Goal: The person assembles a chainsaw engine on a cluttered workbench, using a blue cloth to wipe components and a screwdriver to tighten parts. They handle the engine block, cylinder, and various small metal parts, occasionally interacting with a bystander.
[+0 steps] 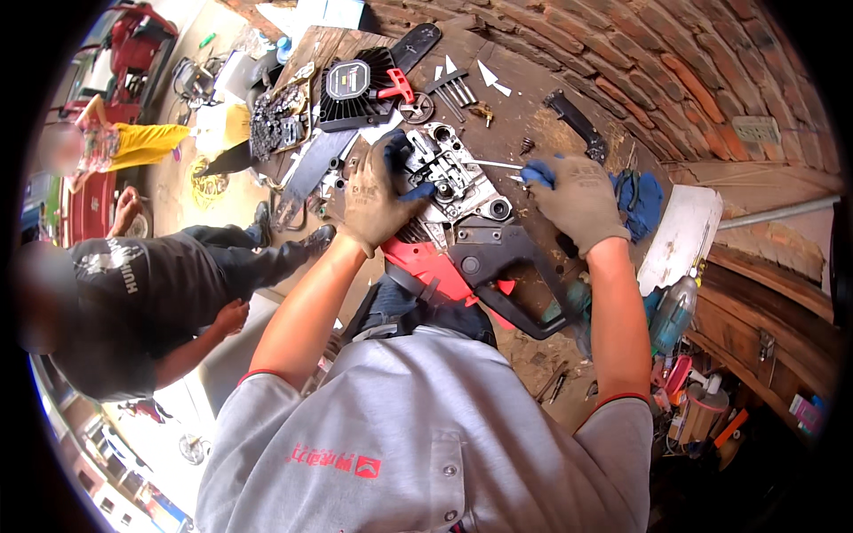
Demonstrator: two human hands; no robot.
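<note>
A partly dismantled chainsaw (pixel 428 266), with red and black housing, lies on the wooden bench in front of me. Its bare silver metal crankcase (pixel 475 197) faces up, inner parts exposed. My left hand (pixel 375 197), in a grey glove with dark blue fingertips, is closed on the crankcase's left edge, thumb lying across the metal. To the right, my gloved right hand (pixel 577 200) grips a thin tool with a straight metal shaft (pixel 496 163). That shaft points left over the crankcase; the fingers hide its handle. The chainsaw's black rear handle (pixel 535 327) reaches toward my right forearm.
Beyond the saw lie a black starter cover (pixel 351 82), a red pull handle (pixel 397 86) and a guide bar (pixel 416 46). A black handle part (pixel 576 124) lies near the brick wall (pixel 657 67). Another person (pixel 169 293) is at left; a teal power drill (pixel 675 315) is at right.
</note>
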